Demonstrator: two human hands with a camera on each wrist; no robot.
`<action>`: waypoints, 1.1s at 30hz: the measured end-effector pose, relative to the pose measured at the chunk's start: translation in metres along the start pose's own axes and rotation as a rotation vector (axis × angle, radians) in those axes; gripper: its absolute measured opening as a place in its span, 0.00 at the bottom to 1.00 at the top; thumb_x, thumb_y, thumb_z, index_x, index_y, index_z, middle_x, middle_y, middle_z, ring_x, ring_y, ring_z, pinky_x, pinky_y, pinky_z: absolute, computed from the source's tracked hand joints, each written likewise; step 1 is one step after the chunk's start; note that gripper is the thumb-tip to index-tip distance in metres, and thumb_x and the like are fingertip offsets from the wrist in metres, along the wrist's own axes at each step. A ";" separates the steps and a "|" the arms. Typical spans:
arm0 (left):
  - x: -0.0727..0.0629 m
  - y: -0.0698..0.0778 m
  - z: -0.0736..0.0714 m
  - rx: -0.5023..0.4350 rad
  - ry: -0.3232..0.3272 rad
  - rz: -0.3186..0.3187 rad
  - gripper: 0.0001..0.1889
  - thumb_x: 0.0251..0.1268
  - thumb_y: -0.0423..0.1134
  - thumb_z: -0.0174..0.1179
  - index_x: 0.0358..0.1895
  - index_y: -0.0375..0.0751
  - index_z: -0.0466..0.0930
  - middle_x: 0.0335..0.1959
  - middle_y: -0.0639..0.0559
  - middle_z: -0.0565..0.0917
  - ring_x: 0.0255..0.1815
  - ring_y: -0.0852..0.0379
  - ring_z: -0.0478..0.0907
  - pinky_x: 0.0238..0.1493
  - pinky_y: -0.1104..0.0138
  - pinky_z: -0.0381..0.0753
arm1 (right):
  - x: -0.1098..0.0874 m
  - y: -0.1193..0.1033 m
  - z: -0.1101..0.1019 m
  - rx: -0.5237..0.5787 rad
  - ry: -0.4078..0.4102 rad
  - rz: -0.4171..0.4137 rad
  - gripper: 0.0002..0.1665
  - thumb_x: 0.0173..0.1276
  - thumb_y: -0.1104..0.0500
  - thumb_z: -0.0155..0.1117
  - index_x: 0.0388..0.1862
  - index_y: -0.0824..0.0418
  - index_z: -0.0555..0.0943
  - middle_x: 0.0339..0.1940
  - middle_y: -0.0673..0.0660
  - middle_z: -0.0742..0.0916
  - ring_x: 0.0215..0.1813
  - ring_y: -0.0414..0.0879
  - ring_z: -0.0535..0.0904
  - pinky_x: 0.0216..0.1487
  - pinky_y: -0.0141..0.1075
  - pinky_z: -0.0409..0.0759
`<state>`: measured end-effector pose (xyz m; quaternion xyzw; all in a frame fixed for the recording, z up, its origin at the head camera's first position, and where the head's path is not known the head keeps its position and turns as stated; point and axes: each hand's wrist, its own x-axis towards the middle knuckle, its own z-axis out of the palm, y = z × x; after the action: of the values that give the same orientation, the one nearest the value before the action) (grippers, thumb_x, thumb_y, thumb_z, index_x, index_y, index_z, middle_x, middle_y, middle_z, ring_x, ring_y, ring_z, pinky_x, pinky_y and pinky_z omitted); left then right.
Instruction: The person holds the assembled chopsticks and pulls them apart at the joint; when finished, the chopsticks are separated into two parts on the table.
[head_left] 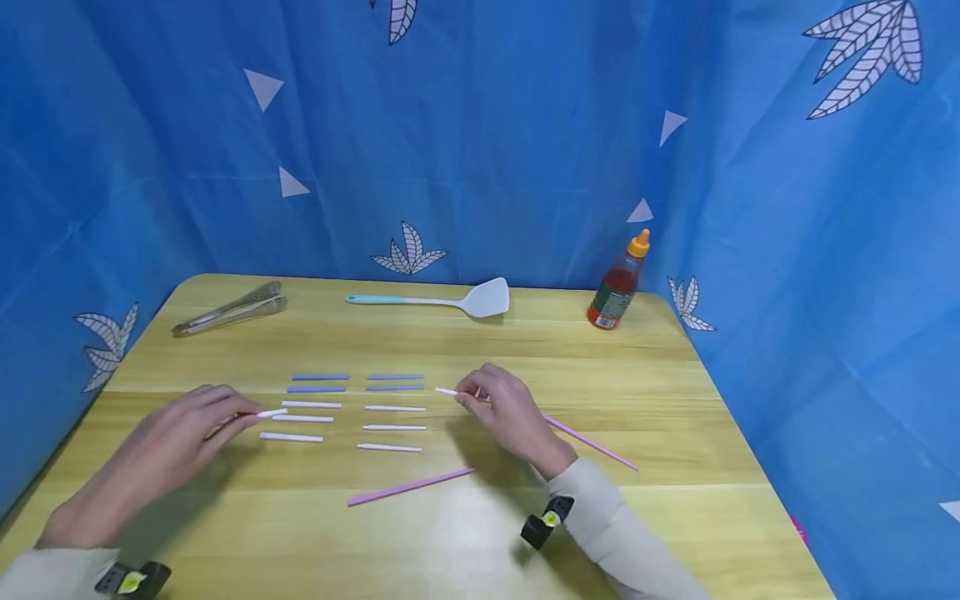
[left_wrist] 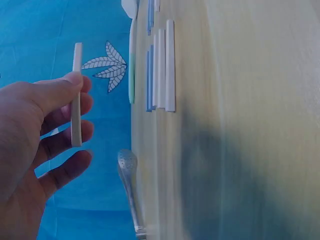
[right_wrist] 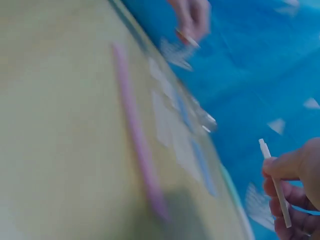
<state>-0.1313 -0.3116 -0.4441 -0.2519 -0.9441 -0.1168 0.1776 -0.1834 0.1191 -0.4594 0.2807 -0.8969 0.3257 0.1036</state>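
My left hand point(head_left: 183, 429) pinches a short white stick point(left_wrist: 76, 110) between thumb and fingers, above the table's left side. On the other side, my right hand point(head_left: 510, 412) pinches another short white stick point(right_wrist: 276, 186) with a narrower tip. Between the hands lie two columns of short sticks. Each column has two blue-purple sticks point(head_left: 320, 377) at the back and three white sticks point(head_left: 291, 437) in front. A long pink stick point(head_left: 411, 487) lies slantwise nearer the front. A second pink stick point(head_left: 592, 442) lies right of my right hand, partly hidden by it.
Along the back of the wooden table point(head_left: 450, 550) lie metal tongs point(head_left: 228, 310) and a white spatula point(head_left: 487, 298) with a mint handle. A red sauce bottle point(head_left: 618, 283) with an orange cap stands at the back right. A blue patterned curtain point(head_left: 480, 125) hangs behind.
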 end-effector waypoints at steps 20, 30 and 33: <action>-0.007 0.004 0.037 -0.105 -0.149 0.077 0.13 0.60 0.37 0.81 0.41 0.62 0.91 0.39 0.71 0.85 0.40 0.71 0.80 0.38 0.64 0.85 | -0.014 -0.056 0.081 -0.307 -0.190 -0.250 0.03 0.76 0.52 0.75 0.42 0.49 0.91 0.35 0.43 0.86 0.36 0.34 0.75 0.40 0.25 0.72; -0.005 0.005 0.043 -0.097 -0.156 0.097 0.16 0.57 0.35 0.83 0.42 0.62 0.91 0.41 0.70 0.86 0.41 0.67 0.83 0.40 0.63 0.88 | -0.016 -0.057 0.081 -0.286 -0.188 -0.244 0.04 0.78 0.53 0.74 0.41 0.50 0.90 0.36 0.43 0.86 0.35 0.35 0.74 0.39 0.24 0.69; -0.005 0.006 0.043 -0.105 -0.181 0.081 0.16 0.58 0.35 0.82 0.42 0.64 0.90 0.41 0.71 0.86 0.41 0.68 0.83 0.41 0.63 0.88 | -0.016 -0.056 0.078 -0.276 -0.174 -0.255 0.04 0.77 0.52 0.74 0.41 0.49 0.90 0.36 0.42 0.86 0.37 0.35 0.75 0.39 0.25 0.70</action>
<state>-0.1359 -0.2956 -0.4841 -0.3084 -0.9379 -0.1354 0.0829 -0.1385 0.0405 -0.4959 0.4019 -0.8959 0.1583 0.1037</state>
